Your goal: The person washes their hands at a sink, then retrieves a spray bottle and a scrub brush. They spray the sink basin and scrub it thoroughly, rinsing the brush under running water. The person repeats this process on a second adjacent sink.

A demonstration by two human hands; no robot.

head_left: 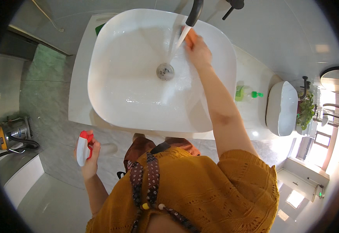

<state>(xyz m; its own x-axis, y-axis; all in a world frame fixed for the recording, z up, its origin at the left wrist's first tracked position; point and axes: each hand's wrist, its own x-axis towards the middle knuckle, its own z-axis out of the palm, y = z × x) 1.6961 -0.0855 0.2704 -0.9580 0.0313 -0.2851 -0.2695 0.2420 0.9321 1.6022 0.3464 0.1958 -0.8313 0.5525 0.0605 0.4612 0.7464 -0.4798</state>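
My right hand (199,50) reaches into the white basin (111,77), against its inner wall at the back right, beside the running water (182,38). Its fingers are pressed together and slightly blurred; an orange-red patch shows at them, but what they hold is hard to make out. Water falls from the black faucet (194,13) and splashes near the round drain (165,72). Low on the left, away from the basin, my left hand (93,155) is closed round a spray bottle (83,149) with a white head and red nozzle and trigger.
On the counter (251,70) right of the basin lies a clear bottle with a green pump (247,93). Farther right are a second white basin (284,108) and a leafy plant (304,110). A vacuum cleaner (16,132) stands at the far left, near the grey tiled floor (53,101).
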